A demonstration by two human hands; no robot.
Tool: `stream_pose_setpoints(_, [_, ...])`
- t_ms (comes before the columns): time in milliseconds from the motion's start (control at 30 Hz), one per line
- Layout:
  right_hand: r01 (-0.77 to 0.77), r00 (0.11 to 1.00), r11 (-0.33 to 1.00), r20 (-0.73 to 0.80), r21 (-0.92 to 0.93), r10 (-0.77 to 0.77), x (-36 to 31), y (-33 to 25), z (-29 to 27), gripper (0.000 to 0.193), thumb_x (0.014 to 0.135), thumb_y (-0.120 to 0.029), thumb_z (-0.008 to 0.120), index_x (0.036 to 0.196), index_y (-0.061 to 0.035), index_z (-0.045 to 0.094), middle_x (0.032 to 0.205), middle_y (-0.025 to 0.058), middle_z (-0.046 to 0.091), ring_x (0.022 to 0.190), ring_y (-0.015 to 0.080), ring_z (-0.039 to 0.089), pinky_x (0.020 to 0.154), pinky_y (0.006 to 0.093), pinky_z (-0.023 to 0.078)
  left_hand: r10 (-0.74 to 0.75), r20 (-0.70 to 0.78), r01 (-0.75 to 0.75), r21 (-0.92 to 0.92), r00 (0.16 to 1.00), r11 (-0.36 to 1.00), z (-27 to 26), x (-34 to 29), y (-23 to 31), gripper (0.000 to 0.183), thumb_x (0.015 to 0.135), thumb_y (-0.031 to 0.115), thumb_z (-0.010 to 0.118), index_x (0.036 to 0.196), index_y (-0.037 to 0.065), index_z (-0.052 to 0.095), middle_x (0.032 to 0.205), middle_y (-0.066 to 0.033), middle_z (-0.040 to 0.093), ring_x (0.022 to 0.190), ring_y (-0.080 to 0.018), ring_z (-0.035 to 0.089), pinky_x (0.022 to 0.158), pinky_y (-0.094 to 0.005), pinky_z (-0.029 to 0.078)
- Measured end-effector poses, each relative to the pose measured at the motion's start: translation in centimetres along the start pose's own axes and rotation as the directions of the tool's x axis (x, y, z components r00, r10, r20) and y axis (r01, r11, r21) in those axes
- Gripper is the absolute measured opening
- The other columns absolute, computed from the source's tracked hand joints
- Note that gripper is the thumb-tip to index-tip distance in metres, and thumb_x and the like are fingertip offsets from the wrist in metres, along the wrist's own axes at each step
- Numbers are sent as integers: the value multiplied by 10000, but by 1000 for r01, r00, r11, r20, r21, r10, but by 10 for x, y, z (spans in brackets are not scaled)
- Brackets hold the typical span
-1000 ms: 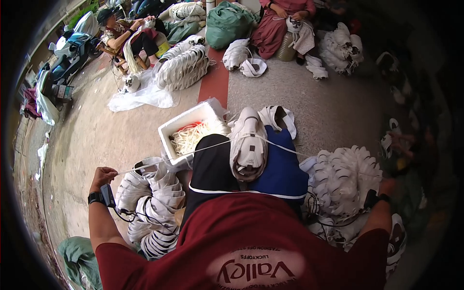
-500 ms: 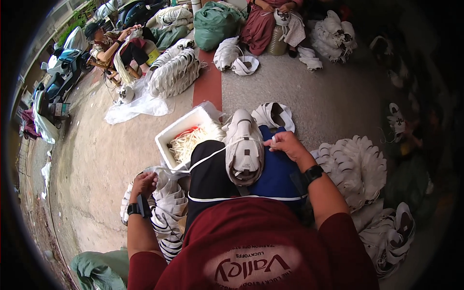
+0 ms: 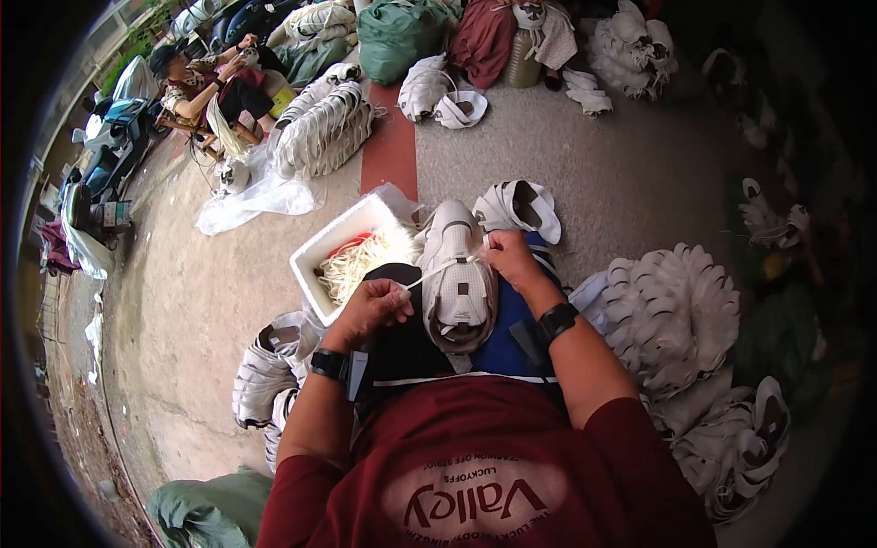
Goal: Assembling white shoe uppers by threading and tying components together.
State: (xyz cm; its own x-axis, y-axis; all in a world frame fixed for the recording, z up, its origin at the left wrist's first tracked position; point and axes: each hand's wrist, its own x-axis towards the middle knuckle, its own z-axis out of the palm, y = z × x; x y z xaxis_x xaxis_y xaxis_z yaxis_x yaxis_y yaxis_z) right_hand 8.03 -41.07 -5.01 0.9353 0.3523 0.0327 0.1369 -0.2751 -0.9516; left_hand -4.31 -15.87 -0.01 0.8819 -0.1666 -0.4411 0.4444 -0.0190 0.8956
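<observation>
A white and grey shoe (image 3: 454, 306) rests on my lap, lying lengthwise between my thighs. Over its upper runs a white shoelace (image 3: 427, 276). My left hand (image 3: 379, 304), left of the shoe, pinches one stretch of the lace. On the right side, close against the shoe, my right hand (image 3: 512, 259) has thumb and fingers closed on the lace. The exact spot it grips is partly hidden by the fingers.
A white foam box (image 3: 309, 279) of loose laces stands left of my knee. Stacked shoe uppers (image 3: 671, 315) lie at right, more (image 3: 260, 388) at left. Another upper (image 3: 518, 208) sits beyond my knees. A seated person (image 3: 196, 96) works at far left, near scooters.
My left hand has come up and right toward the shoe, slackening and shortening the visible lace. My right hand has drawn in to the left, closer to the shoe.
</observation>
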Motion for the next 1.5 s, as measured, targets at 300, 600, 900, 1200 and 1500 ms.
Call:
stream_pose_setpoints(300, [239,971,836,100,-495,-218,12,-15,15,186,644,-62,673,596,10,509,599,179,549,571,330,554,526,393,421,26,-57,-22,75,998,997,4,5,-2,137,856,200,625,798,82,587,581,34,548,491,-39,482,455,-181,358])
stream_pose_setpoints(600, [132,971,755,-70,-642,-229,-20,-25,23,153,716,-138,644,663,-16,569,686,187,598,706,331,620,632,416,483,355,-44,-327,298,934,897,53,26,7,153,821,0,573,969,-11,613,748,-20,613,694,-96,580,648,-244,484])
stream_pose_setpoints(900, [257,955,661,289,-705,-63,-15,-33,7,99,695,-86,579,751,-10,611,783,223,608,800,372,603,710,431,477,618,100,-376,864,780,334,93,70,9,96,767,136,569,776,48,606,754,-151,616,724,-332,609,634,-410,495])
stream_pose_setpoints(1200, [148,982,941,156,-305,-104,-23,-20,-1,110,686,-53,558,770,-6,608,786,217,604,795,384,593,707,431,470,588,56,-222,951,807,214,96,84,-4,126,780,166,552,740,57,603,726,-141,612,679,-309,622,603,-399,504])
stream_pose_setpoints(1500, [33,999,985,0,-171,-34,-31,-16,1,63,687,-41,568,730,-1,590,713,209,592,702,365,592,624,404,466,514,293,-425,891,806,157,110,29,31,87,714,138,583,718,51,582,707,-131,597,684,-304,611,598,-370,496])
